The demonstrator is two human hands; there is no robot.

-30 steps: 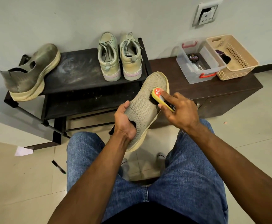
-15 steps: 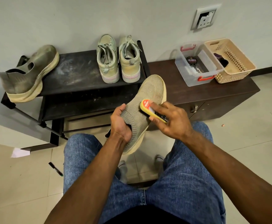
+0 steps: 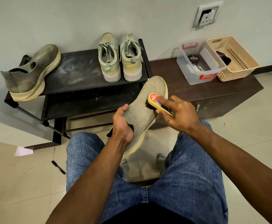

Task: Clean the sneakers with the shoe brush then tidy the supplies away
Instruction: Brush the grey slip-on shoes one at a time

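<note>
My left hand (image 3: 122, 125) grips the collar of a beige knit sneaker (image 3: 145, 102), held toe-up above my knees. My right hand (image 3: 179, 113) holds a yellow shoe brush (image 3: 158, 103) with a red label, index finger stretched along its back; the dark bristles press on the sneaker's upper near the middle. Its dirty grey twin (image 3: 32, 71) lies at the left end of the black shoe rack (image 3: 77, 75). A pale green lace-up pair (image 3: 120, 57) stands on the rack by the wall.
A dark wooden cabinet (image 3: 220, 92) to the right carries a clear plastic box (image 3: 199, 62) with a polish tin (image 3: 193, 59) and a beige basket (image 3: 233, 59). A black marker (image 3: 58, 167) and a paper scrap (image 3: 23, 151) lie on the tiled floor.
The brush slid down the sneaker toward the collar half a second ago, then back up toward the toe now. My left hand keeps its grip on the collar.
</note>
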